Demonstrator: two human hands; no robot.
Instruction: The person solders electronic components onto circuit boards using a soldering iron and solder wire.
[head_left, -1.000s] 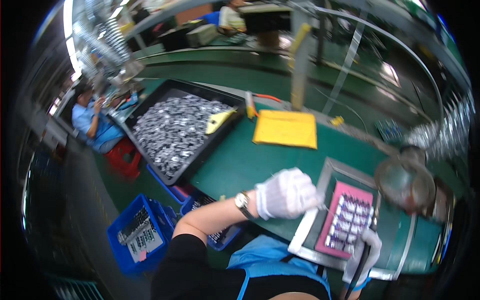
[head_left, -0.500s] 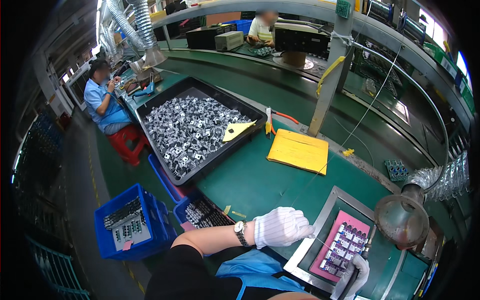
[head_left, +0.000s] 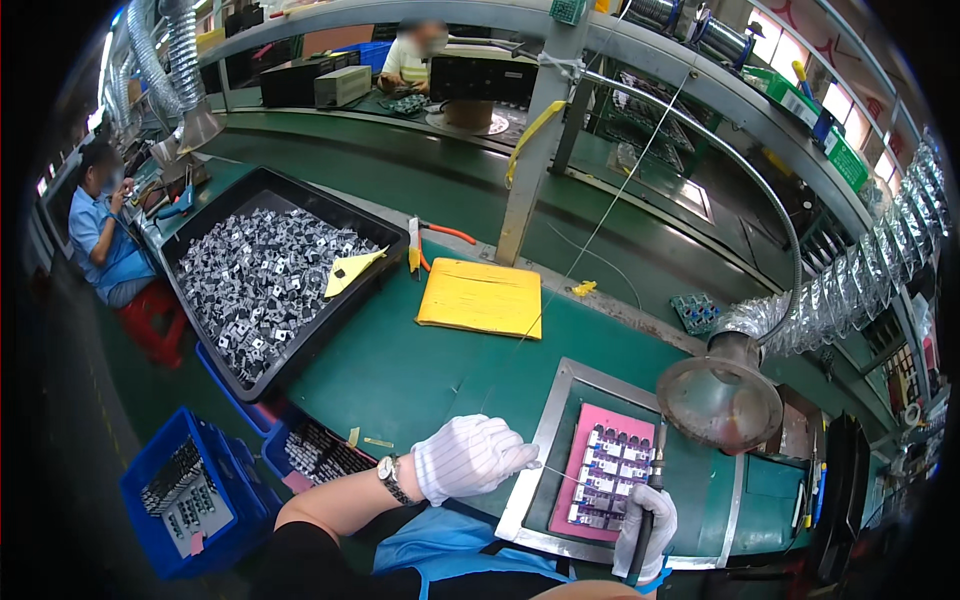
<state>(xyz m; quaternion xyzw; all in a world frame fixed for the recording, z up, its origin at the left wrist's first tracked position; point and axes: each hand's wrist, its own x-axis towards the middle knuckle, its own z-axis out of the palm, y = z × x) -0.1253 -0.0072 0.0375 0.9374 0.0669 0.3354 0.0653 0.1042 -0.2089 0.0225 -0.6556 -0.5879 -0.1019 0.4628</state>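
My left hand (head_left: 475, 460), in a white striped glove, is closed in a pinch on a thin solder wire (head_left: 561, 473). The wire runs from its fingertips toward small purple circuit boards (head_left: 603, 465). These sit in rows on a pink pad (head_left: 568, 490) inside a flat metal frame (head_left: 535, 455). My gloved right hand (head_left: 650, 525) is wrapped round the dark handle of a soldering iron (head_left: 657, 468), beside the boards' right edge. The iron's tip points up and away, apart from the boards.
A black tray (head_left: 262, 385) full of small metal-and-black parts stands left, a yellow pad (head_left: 480, 300) behind. A fume funnel (head_left: 720, 400) hangs just beyond the iron. Blue bins (head_left: 235, 520) stand lower left. Two people sit farther off.
The view has turned rightward, so the tray, yellow pad and funnel sit farther left in the picture. Both hands keep their grip near the boards.
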